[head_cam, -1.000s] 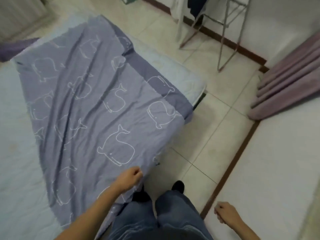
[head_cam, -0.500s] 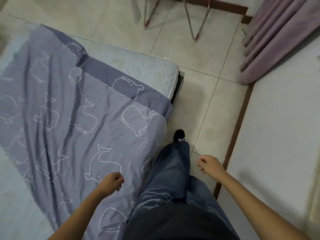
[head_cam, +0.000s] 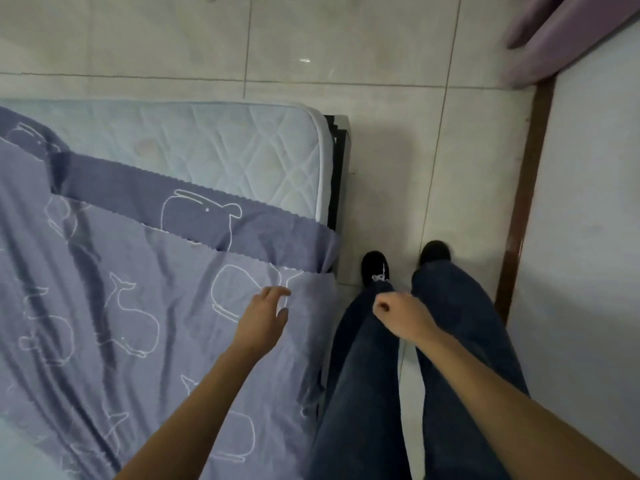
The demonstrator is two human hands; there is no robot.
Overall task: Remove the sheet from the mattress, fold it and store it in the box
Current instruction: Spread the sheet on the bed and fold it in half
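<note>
Sheet (head_cam: 138, 306), purple with whale print, lies creased over near part of mattress (head_cam: 242, 143), right edge draped off bed side. Left hand (head_cam: 265, 317) over sheet near that edge, fingers spread, released; contact unclear. Right hand (head_cam: 398, 315) clenched, empty, above jeans (head_cam: 363, 375). Tiled floor (head_cam: 381, 168) at right.

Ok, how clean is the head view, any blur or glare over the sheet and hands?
Head view: dim, soft light; left hand slightly motion-blurred at its fingers, right hand sharper; whale print on the sheet readable; small glare spot on the floor tile; grout lines bow.
</note>
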